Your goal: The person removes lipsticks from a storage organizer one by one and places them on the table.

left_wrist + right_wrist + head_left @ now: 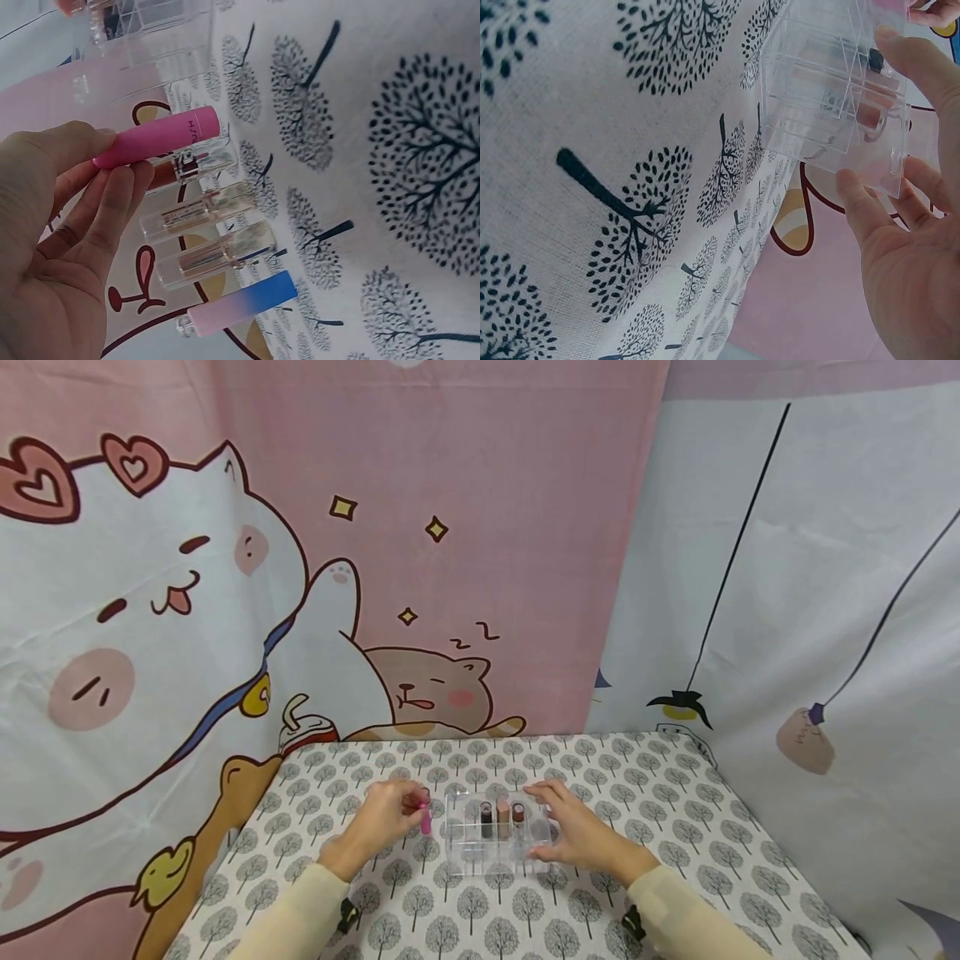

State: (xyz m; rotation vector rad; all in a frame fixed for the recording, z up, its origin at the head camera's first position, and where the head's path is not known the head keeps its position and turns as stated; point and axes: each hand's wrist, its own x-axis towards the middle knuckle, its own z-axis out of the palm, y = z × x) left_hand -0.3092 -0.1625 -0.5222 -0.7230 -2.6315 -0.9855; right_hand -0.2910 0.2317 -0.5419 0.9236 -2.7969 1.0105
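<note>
My left hand (386,817) pinches a bright pink lipstick tube (161,139) between thumb and fingers, just left of a clear plastic organizer (465,852). Several lipsticks stand inside the organizer: a black one (486,821), a beige-pink one (503,820) and a dark brown one (518,814). My right hand (581,835) holds the organizer's right side, thumb at the near edge and fingers at the far edge. In the left wrist view, a blue-and-pink tube (244,304) and clear-cased lipsticks (217,255) stand in a row beyond the pink tube.
A cloth printed with grey trees (502,906) covers the table. Behind it hangs a curtain (525,568) with cartoon animals, and a pale curtain (862,610) hangs along the right side.
</note>
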